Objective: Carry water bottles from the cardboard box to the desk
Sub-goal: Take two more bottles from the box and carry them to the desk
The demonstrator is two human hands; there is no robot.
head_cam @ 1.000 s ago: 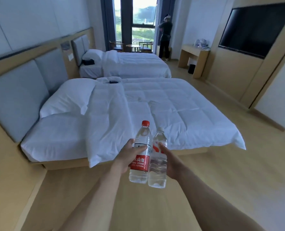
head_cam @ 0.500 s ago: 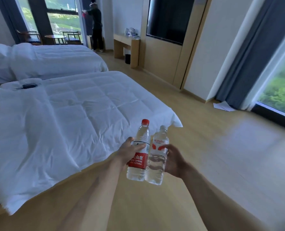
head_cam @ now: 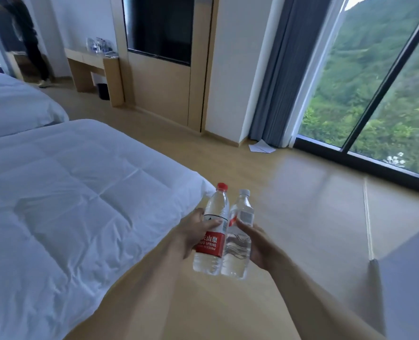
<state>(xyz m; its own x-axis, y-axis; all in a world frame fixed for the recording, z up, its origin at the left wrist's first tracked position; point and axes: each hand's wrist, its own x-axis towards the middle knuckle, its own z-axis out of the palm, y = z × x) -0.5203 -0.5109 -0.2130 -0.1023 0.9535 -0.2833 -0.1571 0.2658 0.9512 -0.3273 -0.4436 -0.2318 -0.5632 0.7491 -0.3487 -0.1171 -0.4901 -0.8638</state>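
left hand [head_cam: 191, 231] grips red-cap bottle [head_cam: 212, 231] (upright) | right hand [head_cam: 260, 244] grips white-cap bottle [head_cam: 238, 241]

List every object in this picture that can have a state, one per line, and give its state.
Red-capped bottle: capped, upright, held by left hand.
White-capped bottle: capped, upright, held by right hand, touching the other bottle.
Television: screen dark.
Curtain: drawn aside.
Bed: made.
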